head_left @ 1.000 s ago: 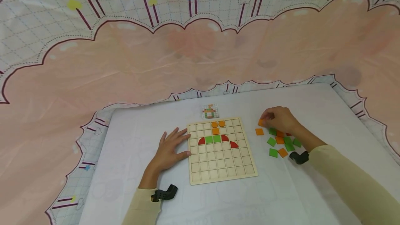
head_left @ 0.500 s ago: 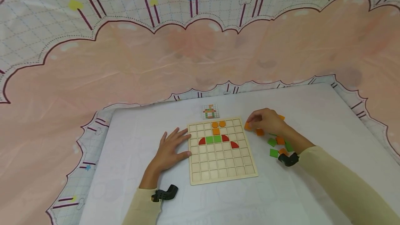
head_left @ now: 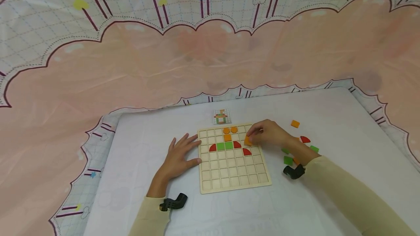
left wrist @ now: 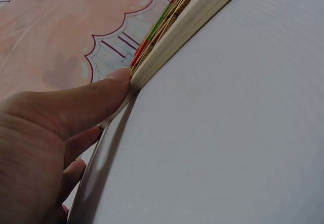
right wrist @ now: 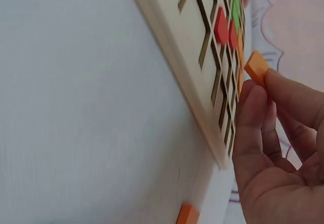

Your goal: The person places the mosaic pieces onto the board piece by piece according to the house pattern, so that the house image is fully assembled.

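Orange tile (right wrist: 256,66) is gripped between thumb and fingertips of the right hand (head_left: 269,134). Head view: the tile overlaps the right-hand part of the grid board (head_left: 229,172). Right wrist view: the tile stands apart from the board's surface, a clearance that the head view does not resolve. Left hand (head_left: 178,157) is extended, fingers spread, touching the board's left edge; the left wrist view adds the thumb (left wrist: 104,92) against the board's side face. Only the head view shows the full layout: two orange discs (head_left: 234,129), an orange square (head_left: 227,137), two green squares (head_left: 220,146) and three red quarter-discs (head_left: 247,152) on the board, the pattern card (head_left: 221,116) just beyond its far edge, and loose tiles (head_left: 288,160) to its right on the worktop (head_left: 236,214).
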`<state>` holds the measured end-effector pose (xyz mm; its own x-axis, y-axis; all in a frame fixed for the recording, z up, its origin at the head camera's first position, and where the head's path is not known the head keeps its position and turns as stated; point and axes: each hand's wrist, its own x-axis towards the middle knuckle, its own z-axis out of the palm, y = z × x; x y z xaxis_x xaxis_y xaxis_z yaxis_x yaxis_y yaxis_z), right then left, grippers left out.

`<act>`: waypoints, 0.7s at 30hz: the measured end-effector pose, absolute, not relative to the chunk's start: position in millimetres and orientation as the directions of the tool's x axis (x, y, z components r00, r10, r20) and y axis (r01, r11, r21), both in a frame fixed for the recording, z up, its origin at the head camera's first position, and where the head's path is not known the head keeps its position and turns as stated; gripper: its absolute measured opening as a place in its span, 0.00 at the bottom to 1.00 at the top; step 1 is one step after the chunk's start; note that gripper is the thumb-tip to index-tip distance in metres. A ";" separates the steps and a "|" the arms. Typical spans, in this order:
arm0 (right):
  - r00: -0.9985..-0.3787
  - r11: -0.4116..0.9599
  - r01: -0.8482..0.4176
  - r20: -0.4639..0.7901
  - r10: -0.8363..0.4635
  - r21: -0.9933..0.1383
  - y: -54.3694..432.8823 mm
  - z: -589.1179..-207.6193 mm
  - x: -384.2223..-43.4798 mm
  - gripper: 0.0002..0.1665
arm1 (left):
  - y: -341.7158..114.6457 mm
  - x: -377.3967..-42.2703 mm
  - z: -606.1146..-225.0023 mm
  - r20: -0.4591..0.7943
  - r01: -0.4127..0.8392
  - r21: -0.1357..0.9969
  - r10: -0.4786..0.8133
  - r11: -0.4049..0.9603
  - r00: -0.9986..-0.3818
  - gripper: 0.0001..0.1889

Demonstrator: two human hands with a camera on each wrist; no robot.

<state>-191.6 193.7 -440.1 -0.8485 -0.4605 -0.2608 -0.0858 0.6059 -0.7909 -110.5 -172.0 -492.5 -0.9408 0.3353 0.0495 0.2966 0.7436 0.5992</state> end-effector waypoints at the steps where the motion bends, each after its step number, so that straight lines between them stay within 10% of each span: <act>1: -0.842 0.603 -0.088 -0.264 -0.471 -0.793 190.9 -440.6 -190.5 0.07 | -172.1 -110.5 -492.8 0.050 0.297 0.597 0.336 0.745 -0.941 0.36; 21: -0.762 0.609 -0.223 -0.254 -0.596 -0.761 158.1 -449.9 -181.2 0.03 | -171.9 -110.1 -492.0 0.051 0.295 0.600 0.333 0.743 -0.942 0.36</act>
<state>-181.2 158.1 -449.9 -0.7616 -0.5960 -0.2544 -0.2226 0.6093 -0.7610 -110.1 -171.9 -492.0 -0.9417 0.3326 0.0510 0.2951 0.7435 0.6002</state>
